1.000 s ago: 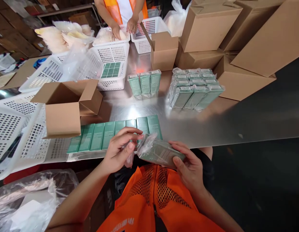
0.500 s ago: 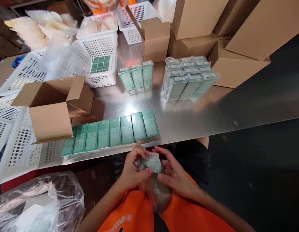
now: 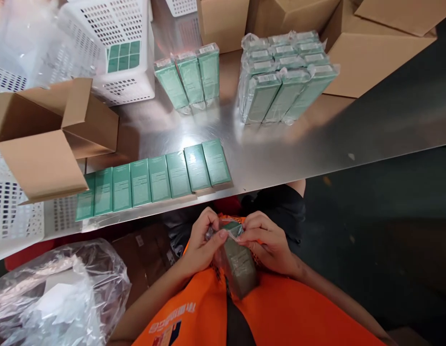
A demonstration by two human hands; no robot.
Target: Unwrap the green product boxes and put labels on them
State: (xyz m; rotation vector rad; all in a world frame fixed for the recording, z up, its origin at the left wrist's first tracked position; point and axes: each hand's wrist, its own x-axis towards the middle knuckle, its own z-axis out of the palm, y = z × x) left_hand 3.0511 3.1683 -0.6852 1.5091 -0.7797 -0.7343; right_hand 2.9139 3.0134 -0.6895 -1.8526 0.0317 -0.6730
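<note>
Both my hands hold one green box in clear plastic wrap (image 3: 238, 262) against my orange vest, below the table's near edge. My left hand (image 3: 203, 242) pinches the wrap at the box's upper end. My right hand (image 3: 266, 240) grips the same end from the other side. On the steel table (image 3: 266, 154) above them lies a row of several flat green boxes (image 3: 154, 178). Farther back stand three wrapped green boxes (image 3: 188, 79) and a larger wrapped bundle of green boxes (image 3: 283, 77).
An open cardboard box (image 3: 46, 139) sits at the left on the table. White perforated baskets (image 3: 111, 48) stand behind it, one with green boxes inside. Brown cartons (image 3: 367, 53) fill the back right. A crumpled clear plastic bag (image 3: 57, 293) lies at lower left.
The view has tilted down and nearer. My hands turned the wrapped box from lying sideways to pointing away, drew it down against my vest, and both now pinch its upper end.
</note>
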